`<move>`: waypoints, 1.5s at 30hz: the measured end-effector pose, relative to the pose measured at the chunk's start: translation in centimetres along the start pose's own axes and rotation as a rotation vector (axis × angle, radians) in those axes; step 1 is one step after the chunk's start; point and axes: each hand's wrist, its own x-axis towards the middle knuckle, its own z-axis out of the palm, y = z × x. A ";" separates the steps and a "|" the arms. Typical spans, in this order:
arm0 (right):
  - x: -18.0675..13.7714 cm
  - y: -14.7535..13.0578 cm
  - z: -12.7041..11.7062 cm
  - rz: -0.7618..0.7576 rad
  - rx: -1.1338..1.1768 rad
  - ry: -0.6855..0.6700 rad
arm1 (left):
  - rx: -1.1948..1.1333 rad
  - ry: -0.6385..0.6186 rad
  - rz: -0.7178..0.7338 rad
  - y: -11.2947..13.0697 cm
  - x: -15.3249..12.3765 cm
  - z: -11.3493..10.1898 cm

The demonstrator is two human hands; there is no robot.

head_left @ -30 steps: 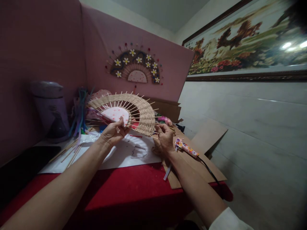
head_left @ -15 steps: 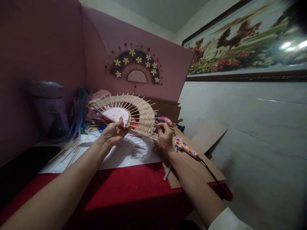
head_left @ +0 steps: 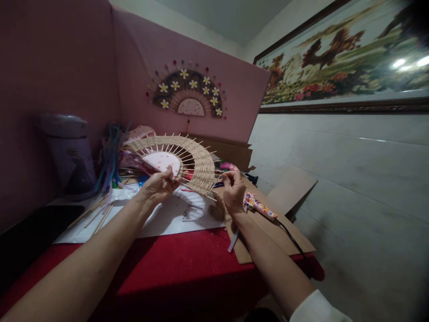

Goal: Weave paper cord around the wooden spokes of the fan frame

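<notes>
A half-round fan frame (head_left: 203, 166), woven of tan twine over thin wooden sticks, is held up above the table and tilted. My left hand (head_left: 161, 184) is closed on its inner end, the thumb on the white half-disc with pink dots (head_left: 161, 161); the other fingers are mostly hidden behind it. My right hand (head_left: 233, 192) is just off the fan's right edge, thumb and forefinger pinched together beside the stick ends. Whatever thin thing they pinch is too small to tell. Below that hand lies some loose twine (head_left: 217, 210).
A flower-patterned glue gun (head_left: 261, 208) with a black cord lies on brown cardboard (head_left: 278, 237) at right. Sticks (head_left: 103, 219) and white paper (head_left: 157, 226) lie on the red cloth (head_left: 174, 264). A finished flowered fan (head_left: 191, 85) hangs on the pink board; a purple container (head_left: 72, 156) stands left.
My right hand has shifted slightly right and away from the fan's edge, turning a little. My left hand and the fan stay nearly where they were.
</notes>
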 end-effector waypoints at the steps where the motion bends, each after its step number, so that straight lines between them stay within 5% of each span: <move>1: 0.0 0.0 0.0 0.000 -0.008 0.005 | 0.000 0.004 0.000 0.0 0.0 0.0; 15: 0.6 0.7 -0.2 -0.119 -0.057 0.061 | 0.099 -0.003 -0.018 0.1 -0.2 0.1; 30: 0.2 1.1 0.4 0.083 0.120 -0.081 | 0.080 -0.080 -0.071 0.0 0.0 -0.4; 39: 0.3 0.7 0.5 0.081 0.137 -0.145 | 0.077 -0.040 -0.066 0.2 0.1 -0.4; 45: 0.5 1.2 0.4 0.051 0.085 -0.068 | 0.084 -0.064 -0.077 0.3 0.0 -0.3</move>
